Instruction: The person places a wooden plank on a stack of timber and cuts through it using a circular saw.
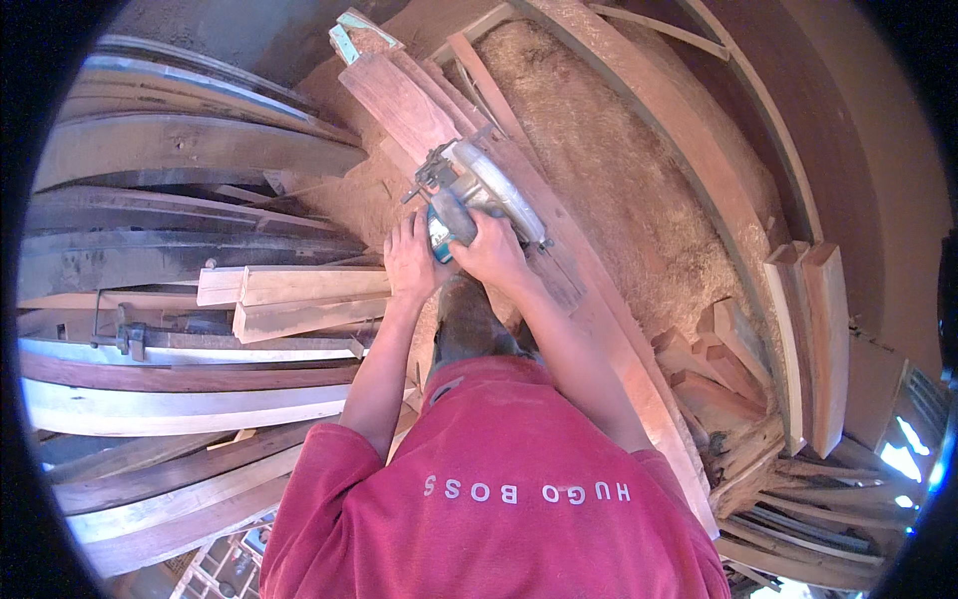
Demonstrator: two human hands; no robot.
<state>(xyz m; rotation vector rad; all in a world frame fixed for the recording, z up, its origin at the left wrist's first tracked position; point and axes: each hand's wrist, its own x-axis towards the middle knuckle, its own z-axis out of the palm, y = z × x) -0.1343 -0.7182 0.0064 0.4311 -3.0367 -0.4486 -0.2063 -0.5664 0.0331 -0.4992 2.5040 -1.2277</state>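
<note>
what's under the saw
Reddish boards show beyond the far edge of the saw and alongside it; the wood directly beneath is covered, so any cut or blade there can't be seen.

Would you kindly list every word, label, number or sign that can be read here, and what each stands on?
Red shirt: one row of pale capital lettering, upside down in this view; legible, but I won't copy the wording.
Power saw: a whitish patch on its blue housing; any print there is too small to read.
Planks: no lettering I can make out.
</note>
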